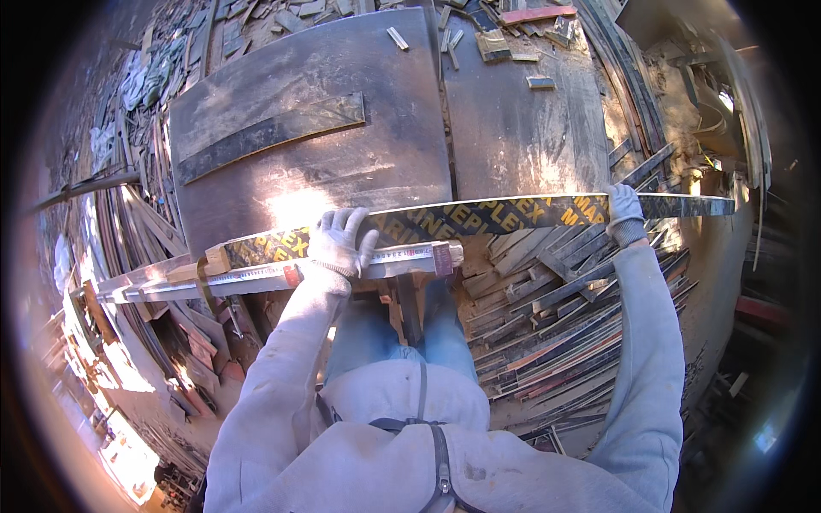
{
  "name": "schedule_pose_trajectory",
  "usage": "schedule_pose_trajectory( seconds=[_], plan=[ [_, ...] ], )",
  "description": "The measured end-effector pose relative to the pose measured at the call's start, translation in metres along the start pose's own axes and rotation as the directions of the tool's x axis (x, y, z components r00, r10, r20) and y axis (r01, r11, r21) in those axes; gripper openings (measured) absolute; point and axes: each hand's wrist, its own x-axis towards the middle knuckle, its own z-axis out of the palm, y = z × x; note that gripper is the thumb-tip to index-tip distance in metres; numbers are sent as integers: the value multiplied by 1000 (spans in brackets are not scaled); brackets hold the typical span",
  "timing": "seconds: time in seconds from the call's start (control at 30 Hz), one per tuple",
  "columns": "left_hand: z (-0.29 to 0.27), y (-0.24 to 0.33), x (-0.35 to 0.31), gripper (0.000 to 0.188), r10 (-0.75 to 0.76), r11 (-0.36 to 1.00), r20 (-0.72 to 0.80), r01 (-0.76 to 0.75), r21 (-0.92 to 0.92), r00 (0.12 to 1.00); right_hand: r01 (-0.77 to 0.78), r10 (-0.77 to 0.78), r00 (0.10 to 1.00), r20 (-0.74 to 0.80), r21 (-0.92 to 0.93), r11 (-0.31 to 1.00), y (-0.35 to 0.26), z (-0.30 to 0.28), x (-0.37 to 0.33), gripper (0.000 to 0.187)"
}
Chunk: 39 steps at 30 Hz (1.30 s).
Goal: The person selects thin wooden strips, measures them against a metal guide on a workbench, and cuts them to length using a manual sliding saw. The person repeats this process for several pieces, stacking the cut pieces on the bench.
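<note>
A long, narrow strip of dark film-faced plywood (479,219) with yellow print lies across in front of me, along the near edge of the work surface. My left hand (340,242), in a pale work glove, rests on its left part with the fingers spread. Farther right, my gloved right hand (625,211) has its fingers wrapped over the strip. A rail with a measuring tape along it (398,261) runs on the near side of the strip, just below my left hand. The strip's left end is next to a small wooden block (217,259).
Two dark, worn panels (316,188) form the work surface, with a gap between them. On the left panel lies a dark plank (274,134). Small offcuts (493,46) sit at the far side. Piled wood strips (564,316) cover the ground at right; more scrap (154,222) lies left.
</note>
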Motion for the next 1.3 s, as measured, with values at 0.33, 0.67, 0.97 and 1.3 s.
schedule_pose_trajectory(
  seconds=[0.33, 0.67, 0.97, 1.3],
  plan=[
    [6, 2, -6, 40, 72, 997, -146, -70, 19, 987, 146, -129, 977, 169, -93, 985, -102, -54, 24, 67],
    [6, 1, -7, 38, 50, 999, -120, -47, 25, 992, 229, -193, 947, 257, -120, 966, -201, -90, 43, 63],
    [8, -1, -5, 44, 2, 999, -30, 0, 48, 1000, 211, -175, 945, 276, -107, 972, -202, -91, 45, 71],
    [8, -2, -1, 47, -22, 997, 3, 22, 78, 1000, 186, -164, 962, 216, -86, 979, -201, -84, 47, 61]
  ],
)
